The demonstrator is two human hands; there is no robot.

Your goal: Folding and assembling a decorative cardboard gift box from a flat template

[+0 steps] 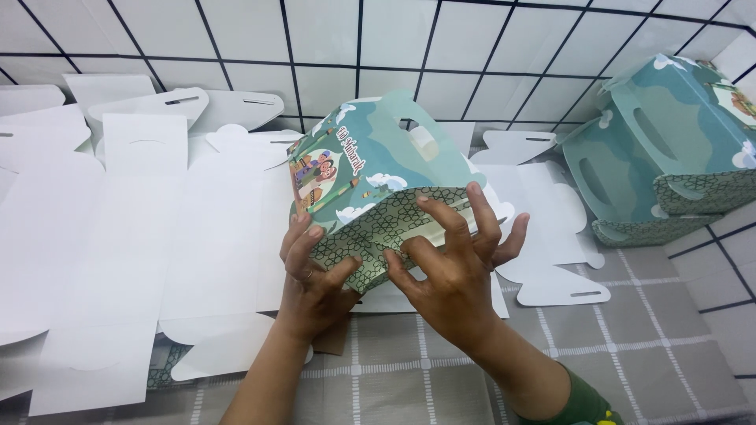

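Observation:
A teal cardboard gift box (370, 169) with cartoon pictures, clouds and a cut-out handle lies tipped on its side in the middle, its patterned bottom flaps facing me. My left hand (315, 275) grips the lower left corner of those flaps, thumb pressed on the patterned panel. Spread over the right part of the bottom, my right hand (453, 267) pushes a flap in with its fingertips. Both hands hold the box above a grey checked cloth (630, 346).
Several flat white die-cut box blanks (142, 228) cover the left side, and more blanks (543, 220) lie behind the box at right. Folded teal boxes (669, 149) are stacked at the far right against the white tiled wall (378, 47).

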